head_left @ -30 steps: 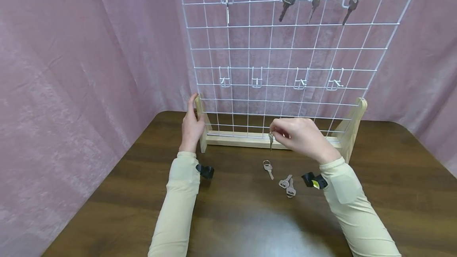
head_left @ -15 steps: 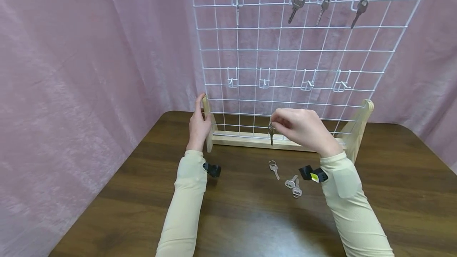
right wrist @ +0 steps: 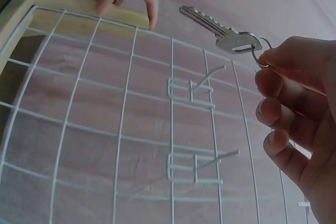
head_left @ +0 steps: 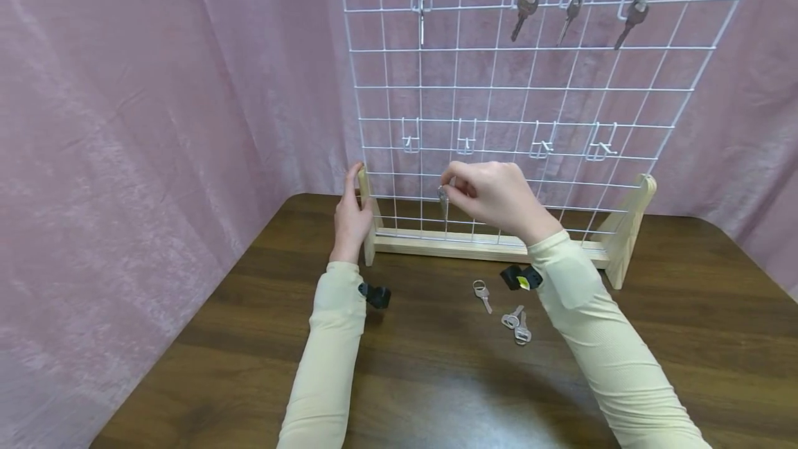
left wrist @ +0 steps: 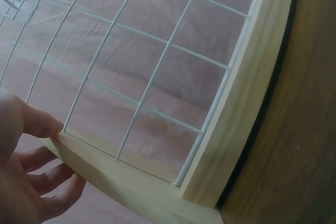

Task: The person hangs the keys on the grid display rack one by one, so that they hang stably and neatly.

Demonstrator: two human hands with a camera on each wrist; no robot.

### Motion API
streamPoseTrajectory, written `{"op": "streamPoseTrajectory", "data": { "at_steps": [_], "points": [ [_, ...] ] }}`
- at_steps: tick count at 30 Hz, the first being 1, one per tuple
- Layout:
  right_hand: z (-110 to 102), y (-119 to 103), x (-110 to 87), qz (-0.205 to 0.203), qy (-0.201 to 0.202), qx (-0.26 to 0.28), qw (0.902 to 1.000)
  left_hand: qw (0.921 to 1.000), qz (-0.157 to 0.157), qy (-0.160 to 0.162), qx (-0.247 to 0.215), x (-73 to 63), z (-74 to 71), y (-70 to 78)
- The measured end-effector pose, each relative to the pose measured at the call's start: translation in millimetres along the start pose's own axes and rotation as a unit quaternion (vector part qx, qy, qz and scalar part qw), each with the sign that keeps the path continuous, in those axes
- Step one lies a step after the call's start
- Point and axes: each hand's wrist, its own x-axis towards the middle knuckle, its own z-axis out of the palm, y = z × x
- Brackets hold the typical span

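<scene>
My right hand (head_left: 499, 196) pinches a small metal ring between thumb and forefinger, and a silver key (right wrist: 239, 40) hangs from it. In the head view this hand is in front of the lower part of a white wire grid (head_left: 492, 89), below the lower row of hooks. Two of those hooks, a lower hook (right wrist: 191, 90) and another hook (right wrist: 194, 169), show beside the key in the right wrist view. My left hand (head_left: 352, 222) grips the left wooden upright (left wrist: 113, 177) of the grid's stand, thumb on one side and fingers on the other.
One key on a ring (head_left: 482, 295) lies on the brown table (head_left: 424, 380), near a pair of overlapping keys (head_left: 517, 324). Several keys hang on the upper hooks, one of them a key (head_left: 527, 5). The right wooden upright (head_left: 632, 227) stands opposite. Behind hangs a pink curtain (head_left: 156, 123).
My right hand has lifted the key and moved it left, nearer the lower hooks. My left hand keeps its grip on the upright. The head view has shifted slightly, moving the scene right.
</scene>
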Motion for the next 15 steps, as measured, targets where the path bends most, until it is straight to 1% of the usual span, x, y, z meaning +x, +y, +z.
{"op": "streamPoseTrajectory", "data": {
  "at_steps": [3,6,8,11,15],
  "points": [
    [2.2,-1.6,12.4,-0.003,-0.02,-0.011,0.9997,1.0,0.002,0.001,0.003,0.9,-0.1,-0.2],
    [5.9,-2.7,25.5,-0.019,-0.033,-0.023,0.999,0.9999,0.004,0.001,0.01,1.7,0.3,-0.9],
    [9.2,-2.9,34.6,-0.033,-0.033,-0.026,0.9986,0.9999,0.004,0.002,0.012,2.0,-0.3,-1.2],
    [13.8,-1.6,46.1,-0.042,-0.029,-0.028,0.9983,1.0,0.003,0.002,0.005,2.4,-0.4,-1.7],
    [18.2,0.9,57.3,-0.031,-0.033,-0.031,0.9985,1.0,0.002,-0.002,-0.006,2.3,0.3,-2.3]
  ]
}}
